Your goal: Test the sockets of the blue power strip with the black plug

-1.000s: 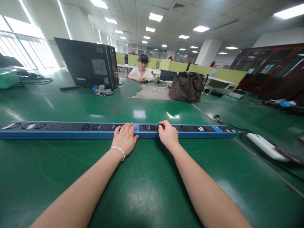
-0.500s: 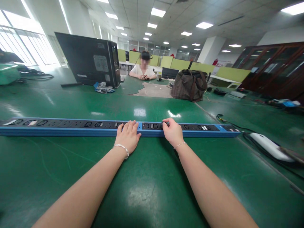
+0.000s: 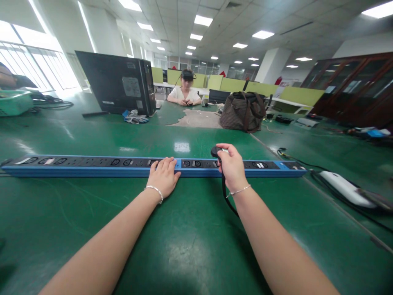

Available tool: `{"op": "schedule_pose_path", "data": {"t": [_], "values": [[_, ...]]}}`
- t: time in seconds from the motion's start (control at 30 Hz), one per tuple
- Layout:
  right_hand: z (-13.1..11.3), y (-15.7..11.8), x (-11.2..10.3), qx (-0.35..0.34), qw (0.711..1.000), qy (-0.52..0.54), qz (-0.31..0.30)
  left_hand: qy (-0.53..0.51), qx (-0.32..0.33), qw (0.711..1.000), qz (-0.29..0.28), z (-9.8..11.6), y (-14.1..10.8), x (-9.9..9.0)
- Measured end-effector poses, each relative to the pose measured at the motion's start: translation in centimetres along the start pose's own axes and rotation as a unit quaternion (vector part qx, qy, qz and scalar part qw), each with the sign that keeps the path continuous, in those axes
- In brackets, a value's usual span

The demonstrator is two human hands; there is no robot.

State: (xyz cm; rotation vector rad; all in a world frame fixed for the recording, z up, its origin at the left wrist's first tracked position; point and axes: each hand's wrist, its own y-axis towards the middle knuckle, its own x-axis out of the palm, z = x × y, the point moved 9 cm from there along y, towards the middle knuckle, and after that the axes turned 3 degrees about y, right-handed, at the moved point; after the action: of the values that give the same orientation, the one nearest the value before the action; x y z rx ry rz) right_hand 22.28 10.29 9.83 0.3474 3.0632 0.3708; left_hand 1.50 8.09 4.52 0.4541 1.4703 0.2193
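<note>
A long blue power strip (image 3: 92,172) with black sockets lies across the green table. My left hand (image 3: 163,176) rests on its middle, fingers somewhat spread over the top and front edge; it holds nothing. Just right of there, my right hand (image 3: 233,166) is closed on a black plug (image 3: 216,151), held raised over the strip and apart from the sockets. A black cable (image 3: 224,188) hangs from the plug and runs down behind my right wrist. The sockets under my left hand are partly hidden.
Across the green table (image 3: 153,246) are a black computer case (image 3: 116,84), gloves (image 3: 135,117) and a brown bag (image 3: 242,110). A person (image 3: 185,92) sits beyond. A white device (image 3: 346,188) with cables lies right, a green basket (image 3: 15,103) far left.
My right hand has lifted the black plug up from the strip, and its cable now shows. My left hand stays on the strip. The view has shifted slightly.
</note>
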Motion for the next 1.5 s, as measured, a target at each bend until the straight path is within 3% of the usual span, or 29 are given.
{"op": "schedule_pose_path", "data": {"t": [0.17, 0.3, 0.37, 0.43, 0.5, 0.57, 0.63, 0.7, 0.8, 0.87, 1.0, 1.17, 1.5], "values": [[0.9, -2.3, 4.1, 0.068, 0.991, -0.025, -0.114, -0.104, -0.041, 0.993, 0.036, 0.3, 0.4, -2.7], [1.9, -4.4, 7.2, 0.17, 0.967, 0.059, -0.182, -0.297, -0.063, 0.952, -0.042, 2.0, 0.4, -2.7], [2.2, -5.4, 8.8, 0.2, 0.948, 0.094, -0.227, -0.351, -0.104, 0.929, -0.047, 1.9, 0.5, -2.6], [2.2, -6.2, 10.3, 0.205, 0.927, 0.092, -0.302, -0.369, -0.149, 0.917, -0.037, 0.9, 0.7, -2.4], [1.9, -6.3, 10.9, 0.158, 0.919, 0.024, -0.361, -0.389, -0.176, 0.903, -0.052, -0.1, 1.0, -1.8], [1.1, -4.9, 9.8, 0.037, 0.935, -0.105, -0.337, -0.413, -0.195, 0.886, -0.075, -1.2, 1.3, -1.3], [-0.5, -3.2, 7.6, -0.121, 0.936, -0.237, -0.229, -0.404, -0.214, 0.886, -0.074, -2.6, 1.5, -1.5], [-1.1, -2.3, 5.4, -0.225, 0.913, -0.313, -0.133, -0.352, -0.233, 0.904, -0.061, -4.1, 1.6, -2.2], [0.0, -1.9, 3.4, -0.322, 0.872, -0.361, -0.076, -0.283, -0.248, 0.922, -0.092, -5.2, 1.6, -2.5], [1.6, -1.5, 3.1, -0.332, 0.853, -0.394, -0.085, -0.255, -0.243, 0.929, -0.112, -5.3, 1.6, -2.4], [3.3, -0.5, 2.8, -0.289, 0.854, -0.426, -0.07, -0.232, -0.238, 0.935, -0.12, -5.3, 1.9, -2.1], [3.3, -0.4, 3.1, -0.253, 0.857, -0.444, -0.069, -0.213, -0.237, 0.94, -0.125, -5.0, 2.2, -1.7], [3.4, -0.4, 3.1, -0.251, 0.858, -0.443, -0.07, -0.128, -0.219, 0.96, -0.119, -4.0, 2.7, -2.3]]}}
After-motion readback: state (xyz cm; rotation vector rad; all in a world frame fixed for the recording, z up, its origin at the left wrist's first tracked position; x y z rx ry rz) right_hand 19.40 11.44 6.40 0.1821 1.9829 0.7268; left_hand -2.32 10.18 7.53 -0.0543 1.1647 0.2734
